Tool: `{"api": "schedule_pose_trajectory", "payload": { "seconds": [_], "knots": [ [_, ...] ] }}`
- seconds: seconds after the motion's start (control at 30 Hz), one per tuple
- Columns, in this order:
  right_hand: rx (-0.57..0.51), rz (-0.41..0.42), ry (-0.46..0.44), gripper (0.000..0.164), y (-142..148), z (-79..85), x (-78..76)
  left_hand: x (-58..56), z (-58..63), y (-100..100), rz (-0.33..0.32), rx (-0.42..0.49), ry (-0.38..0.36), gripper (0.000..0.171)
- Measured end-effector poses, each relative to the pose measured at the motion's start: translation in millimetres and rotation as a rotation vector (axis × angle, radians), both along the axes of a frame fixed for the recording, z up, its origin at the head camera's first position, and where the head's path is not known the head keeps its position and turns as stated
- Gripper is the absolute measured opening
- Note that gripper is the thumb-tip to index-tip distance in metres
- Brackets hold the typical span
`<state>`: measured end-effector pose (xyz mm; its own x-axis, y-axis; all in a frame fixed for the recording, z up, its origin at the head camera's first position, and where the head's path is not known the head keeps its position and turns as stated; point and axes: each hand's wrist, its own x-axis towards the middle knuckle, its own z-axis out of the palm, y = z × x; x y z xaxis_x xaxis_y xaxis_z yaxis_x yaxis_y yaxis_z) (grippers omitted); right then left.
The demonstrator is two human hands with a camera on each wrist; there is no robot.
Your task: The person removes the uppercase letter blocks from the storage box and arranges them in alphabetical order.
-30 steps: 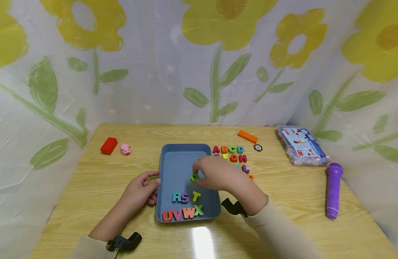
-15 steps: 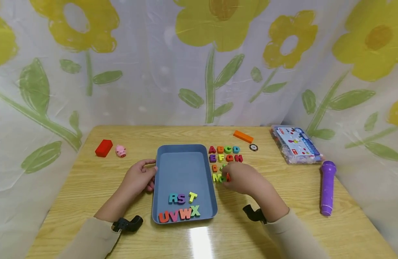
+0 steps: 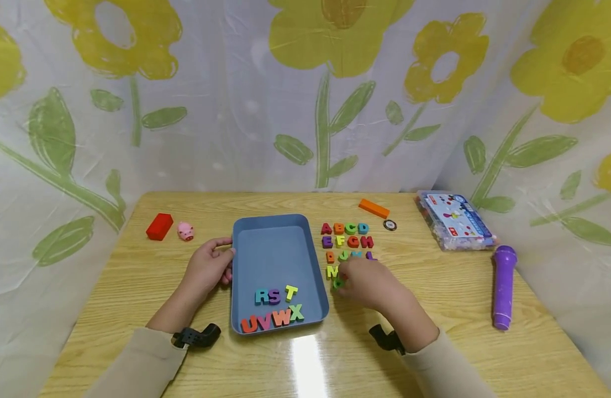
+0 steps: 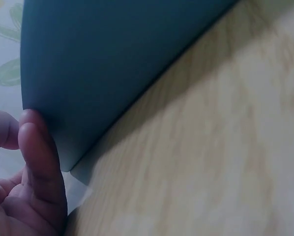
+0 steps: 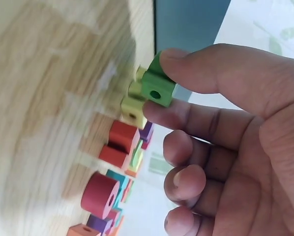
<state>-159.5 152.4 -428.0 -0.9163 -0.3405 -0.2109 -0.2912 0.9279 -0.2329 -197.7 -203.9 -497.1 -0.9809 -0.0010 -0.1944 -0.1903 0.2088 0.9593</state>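
Right hand [image 3: 367,283] pinches a green letter [image 5: 161,91] between thumb and index finger, other fingers loosely bent; the letter is just right of the blue tray [image 3: 273,251], near the yellow M [image 3: 332,271], and whether it touches the table [image 3: 355,345] cannot be told. Left hand [image 3: 206,268], fingers partly bent, touches the tray's left wall at the rim; grip versus light contact not distinguishable. Seven letters [image 3: 280,317], R through X, lie in the tray's near end.
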Motion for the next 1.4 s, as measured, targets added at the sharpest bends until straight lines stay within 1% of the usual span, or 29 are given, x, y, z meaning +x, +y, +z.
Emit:
{"api": "schedule_pose_trajectory", "payload": {
  "seconds": [0.1, 0.23, 0.3, 0.43, 0.47, 0.53, 0.6, 0.63, 0.7, 0.73, 0.8, 0.9, 0.97, 1.03, 1.1, 1.2, 1.4],
  "knots": [
    [0.008, 0.007, 0.010, 0.026, -4, -2.0, 3.3, 1.2, -1.1, -1, 0.008, 0.014, -0.002, 0.047],
    [0.040, 0.033, 0.042, 0.034, -7, -6.6, 5.1, 2.8, -2.0, -2, 0.008, 0.018, 0.002, 0.048],
    [0.061, 0.046, 0.060, 0.034, -8, -9.1, 5.1, 3.1, -2.5, -2, 0.004, 0.017, 0.004, 0.047],
    [0.072, 0.047, 0.063, 0.032, -8, -10.1, 4.8, 3.7, -1.9, -2, -0.007, 0.018, 0.010, 0.047],
    [0.072, 0.044, 0.062, 0.031, -8, -8.0, 5.1, 3.7, -1.8, -2, -0.008, 0.020, 0.013, 0.047],
    [0.074, 0.045, 0.089, 0.025, -8, 0.7, 7.2, 3.6, -1.5, -1, -0.010, 0.022, 0.017, 0.048],
    [0.065, 0.057, 0.129, 0.020, -11, 13.5, 9.4, 3.3, -1.5, 0, -0.012, 0.023, 0.023, 0.049],
    [0.057, 0.064, 0.143, 0.021, -15, 21.2, 10.0, 3.0, -1.6, 0, -0.013, 0.025, 0.025, 0.050],
    [0.037, 0.111, 0.178, 0.028, -27, 34.1, 9.3, 2.8, -2.0, 0, -0.011, 0.027, 0.026, 0.050],
    [0.024, 0.140, 0.179, 0.030, -36, 38.6, 7.9, 2.7, -2.4, 0, -0.010, 0.026, 0.027, 0.050],
    [0.015, 0.204, 0.150, 0.031, -57, 44.4, 3.7, 2.6, -3.5, 0, -0.009, 0.031, 0.028, 0.049],
    [0.041, 0.322, 0.115, 0.032, -92, 41.8, -3.6, 2.8, -6.3, -2, -0.016, 0.036, 0.030, 0.049],
    [0.079, 0.383, 0.092, 0.032, -112, 35.9, -8.1, 2.2, -8.1, -2, -0.026, 0.043, 0.030, 0.049],
    [0.126, 0.427, 0.080, 0.032, -127, 28.7, -11.5, 2.8, -9.1, -3, -0.036, 0.046, 0.027, 0.049],
    [0.171, 0.453, 0.066, 0.031, -138, 22.3, -13.3, 3.9, -9.4, -3, -0.040, 0.050, 0.023, 0.049],
    [0.216, 0.461, 0.050, 0.027, -146, 17.5, -13.5, 5.6, -9.0, -4, -0.043, 0.048, 0.024, 0.049],
    [0.226, 0.455, 0.028, 0.025, -149, 17.4, -12.6, 3.8, -6.5, -5, -0.034, 0.024, 0.041, 0.048]
  ]
}}
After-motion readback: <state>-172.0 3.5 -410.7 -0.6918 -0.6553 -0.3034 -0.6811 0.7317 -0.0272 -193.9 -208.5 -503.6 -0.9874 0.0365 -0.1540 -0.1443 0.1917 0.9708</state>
